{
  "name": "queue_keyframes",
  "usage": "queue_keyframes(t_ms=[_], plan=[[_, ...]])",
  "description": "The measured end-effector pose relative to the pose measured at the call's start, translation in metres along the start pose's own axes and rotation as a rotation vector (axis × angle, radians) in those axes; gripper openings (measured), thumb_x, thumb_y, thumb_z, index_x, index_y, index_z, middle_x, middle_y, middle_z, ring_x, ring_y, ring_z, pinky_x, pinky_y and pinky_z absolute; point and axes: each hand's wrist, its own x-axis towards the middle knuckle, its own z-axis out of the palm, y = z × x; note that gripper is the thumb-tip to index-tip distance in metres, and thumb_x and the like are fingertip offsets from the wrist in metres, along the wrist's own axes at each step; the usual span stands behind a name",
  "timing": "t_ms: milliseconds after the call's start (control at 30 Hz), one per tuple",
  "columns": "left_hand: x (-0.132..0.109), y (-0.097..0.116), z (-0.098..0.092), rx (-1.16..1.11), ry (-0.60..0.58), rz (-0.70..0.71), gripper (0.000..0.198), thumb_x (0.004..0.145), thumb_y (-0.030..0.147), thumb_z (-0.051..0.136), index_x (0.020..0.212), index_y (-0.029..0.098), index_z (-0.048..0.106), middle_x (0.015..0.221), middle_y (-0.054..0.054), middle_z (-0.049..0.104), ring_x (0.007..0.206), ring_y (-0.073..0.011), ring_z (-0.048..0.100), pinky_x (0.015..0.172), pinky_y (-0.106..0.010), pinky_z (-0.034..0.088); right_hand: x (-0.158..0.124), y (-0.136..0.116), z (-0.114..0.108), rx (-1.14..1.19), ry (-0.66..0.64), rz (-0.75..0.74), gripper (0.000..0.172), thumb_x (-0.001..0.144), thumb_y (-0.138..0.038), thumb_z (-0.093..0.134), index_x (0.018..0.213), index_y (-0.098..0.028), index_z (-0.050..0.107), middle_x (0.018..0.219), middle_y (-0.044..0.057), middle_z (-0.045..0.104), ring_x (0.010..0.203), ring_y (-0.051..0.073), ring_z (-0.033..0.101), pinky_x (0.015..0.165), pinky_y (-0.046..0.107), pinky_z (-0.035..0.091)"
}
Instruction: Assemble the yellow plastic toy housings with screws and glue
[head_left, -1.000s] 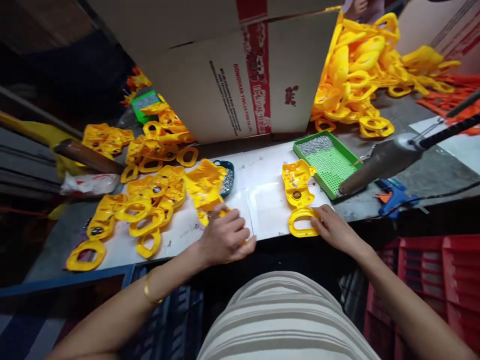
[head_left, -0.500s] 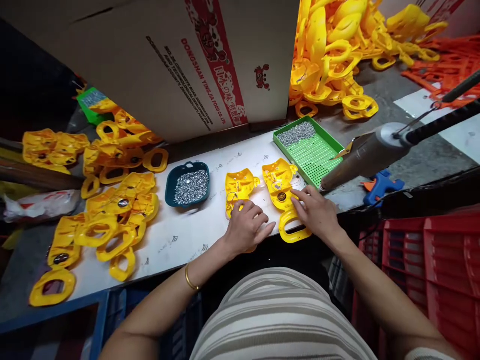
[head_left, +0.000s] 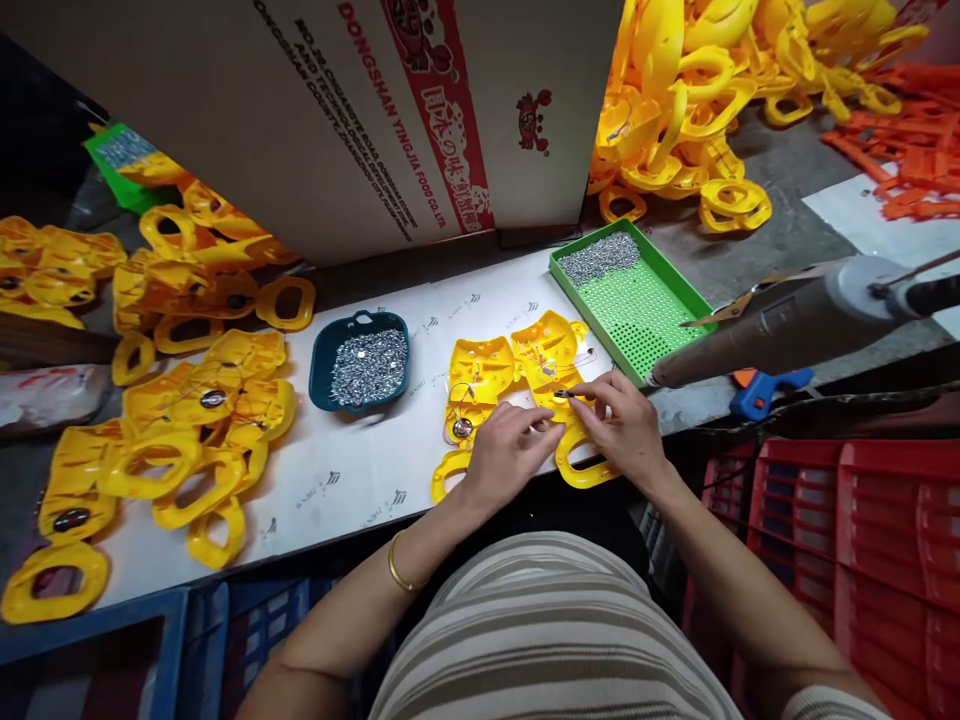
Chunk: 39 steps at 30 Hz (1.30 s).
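Two yellow plastic shells with thin wires lie side by side in front of me. The left shell (head_left: 481, 368) has a round silver speaker (head_left: 462, 428) in its lower part, and its ring handle shows beneath. Over the right shell (head_left: 547, 345), my right hand (head_left: 622, 425) pinches a small dark round speaker (head_left: 562, 394) by its edge, tilted. My left hand (head_left: 510, 450) hovers between the shells, thumb and fingers drawn together near the right shell's lower part. Whatever lies between those fingertips is too small to make out.
A dark teal basket (head_left: 321, 362) of screws stands left, a green tray (head_left: 667, 300) with screws right. A hanging screwdriver (head_left: 780, 315) reaches over the tray. Yellow parts are piled left and back right. A carton (head_left: 315, 130) stands behind; a blue glue gun (head_left: 769, 393) lies right.
My right hand has lifted the speaker from its seat in the right shell. My left hand has moved right, off the left shell, and closed its fingers. The view has shifted slightly right.
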Motion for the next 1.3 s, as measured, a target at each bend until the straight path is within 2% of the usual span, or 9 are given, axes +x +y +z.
queue_keyframes(t_ms=[100, 167, 300, 467, 600, 767, 1033, 1133, 1300], plan=[[0.008, 0.002, -0.001, -0.331, 0.018, -0.325, 0.037, 0.081, 0.046, 0.066, 0.102, 0.017, 0.073, 0.079, -0.004, 0.071, 0.064, -0.0124, 0.057, 0.062, -0.026, 0.045, -0.006, -0.009, -0.004, 0.019, 0.044, -0.079, 0.018, 0.090, -0.031, 0.054, 0.097, -0.023, 0.069, 0.087, 0.005, 0.062, 0.070, 0.013, 0.061, 0.066, 0.026, 0.051], [0.015, 0.003, -0.002, -0.484, -0.001, -0.433, 0.040, 0.075, 0.048, 0.071, 0.099, 0.015, 0.074, 0.082, -0.004, 0.071, 0.066, -0.0122, 0.058, 0.063, -0.025, 0.046, -0.009, -0.015, -0.006, 0.026, 0.034, -0.117, 0.018, 0.090, -0.030, 0.054, 0.097, -0.023, 0.069, 0.093, 0.007, 0.063, 0.077, 0.014, 0.064, 0.068, 0.027, 0.054], [0.022, 0.008, -0.002, -0.664, 0.005, -0.485, 0.034, 0.068, 0.044, 0.078, 0.085, 0.015, 0.075, 0.079, -0.003, 0.070, 0.067, -0.0115, 0.059, 0.064, -0.024, 0.047, -0.011, -0.019, -0.003, 0.257, -0.044, -0.124, 0.012, 0.088, -0.025, 0.057, 0.093, -0.022, 0.067, 0.096, 0.008, 0.068, 0.090, 0.017, 0.066, 0.077, 0.030, 0.057], [0.022, 0.011, -0.002, -0.793, 0.031, -0.532, 0.033, 0.064, 0.043, 0.081, 0.080, 0.016, 0.075, 0.078, -0.002, 0.071, 0.066, -0.0096, 0.057, 0.064, -0.023, 0.047, -0.008, -0.014, 0.003, 0.600, -0.122, 0.172, 0.023, 0.084, -0.031, 0.063, 0.104, -0.021, 0.067, 0.103, 0.008, 0.067, 0.076, 0.014, 0.068, 0.061, 0.025, 0.059], [0.021, 0.010, -0.002, -0.806, 0.047, -0.531, 0.032, 0.063, 0.042, 0.082, 0.081, 0.016, 0.075, 0.079, -0.002, 0.071, 0.067, -0.0100, 0.059, 0.065, -0.023, 0.048, -0.004, -0.012, 0.003, 0.613, -0.151, 0.206, 0.025, 0.080, -0.034, 0.068, 0.101, -0.021, 0.072, 0.099, 0.007, 0.068, 0.080, 0.015, 0.068, 0.071, 0.028, 0.060], [0.020, 0.008, 0.001, -0.801, 0.029, -0.498, 0.032, 0.065, 0.042, 0.081, 0.083, 0.017, 0.075, 0.083, -0.003, 0.072, 0.069, -0.0105, 0.059, 0.065, -0.023, 0.048, 0.000, -0.008, 0.003, 0.714, -0.207, 0.351, 0.032, 0.075, -0.039, 0.072, 0.100, -0.019, 0.073, 0.092, 0.006, 0.070, 0.071, 0.014, 0.068, 0.061, 0.026, 0.059], [0.019, 0.005, 0.000, -0.753, -0.035, -0.485, 0.032, 0.070, 0.043, 0.077, 0.085, 0.015, 0.073, 0.078, -0.002, 0.067, 0.061, -0.0075, 0.053, 0.059, -0.021, 0.045, 0.004, -0.004, 0.000, 0.618, -0.244, 0.201, 0.027, 0.077, -0.040, 0.071, 0.094, -0.020, 0.074, 0.086, 0.004, 0.067, 0.074, 0.014, 0.065, 0.065, 0.026, 0.057], [0.017, 0.004, 0.000, -0.655, -0.085, -0.453, 0.038, 0.077, 0.042, 0.071, 0.104, 0.015, 0.068, 0.074, 0.000, 0.062, 0.056, -0.0066, 0.051, 0.056, -0.020, 0.046, 0.003, 0.000, -0.005, 0.465, -0.199, 0.148, 0.024, 0.080, -0.039, 0.068, 0.092, -0.019, 0.072, 0.085, 0.004, 0.066, 0.072, 0.014, 0.064, 0.066, 0.027, 0.055], [0.003, 0.007, 0.010, -0.310, 0.005, -0.261, 0.046, 0.082, 0.031, 0.066, 0.126, 0.023, 0.055, 0.120, -0.010, 0.052, 0.067, -0.0077, 0.053, 0.056, -0.022, 0.050, 0.004, 0.010, -0.009, 0.059, -0.089, 0.056, 0.021, 0.085, -0.036, 0.061, 0.095, -0.020, 0.070, 0.083, 0.005, 0.064, 0.069, 0.015, 0.062, 0.067, 0.030, 0.051]])
